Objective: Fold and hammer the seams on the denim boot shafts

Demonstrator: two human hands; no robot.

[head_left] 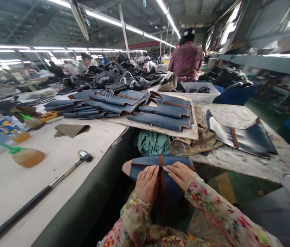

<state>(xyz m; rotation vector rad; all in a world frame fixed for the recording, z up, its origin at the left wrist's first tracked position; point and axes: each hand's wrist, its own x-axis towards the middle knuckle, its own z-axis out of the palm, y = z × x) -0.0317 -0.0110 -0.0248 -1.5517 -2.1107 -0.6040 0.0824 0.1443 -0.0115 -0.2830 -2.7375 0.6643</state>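
A blue leather panel [145,161] with brown trim strips crossing it lies in front of me, draped over a rounded support whose pale end [127,168] shows at left. My left hand [147,183] is closed on the panel, fingers bent together with tips at the crossing of the strips. Close to its right, my right hand [181,175] is closed around a small pale flat tool [166,168], whose tip touches the crossing. The tool's exact kind is too small to tell. A vertical brown strip [162,187] runs down between my hands.
Stacked blue panels [160,120] lie ahead, and one dark blue panel [242,137] lies at right. A hammer [83,157], glue bottles with green nozzles [26,156] and a folded brown piece [72,130] are on the left table. Green cloth [154,142] is bunched ahead. A person [186,58] sits beyond.
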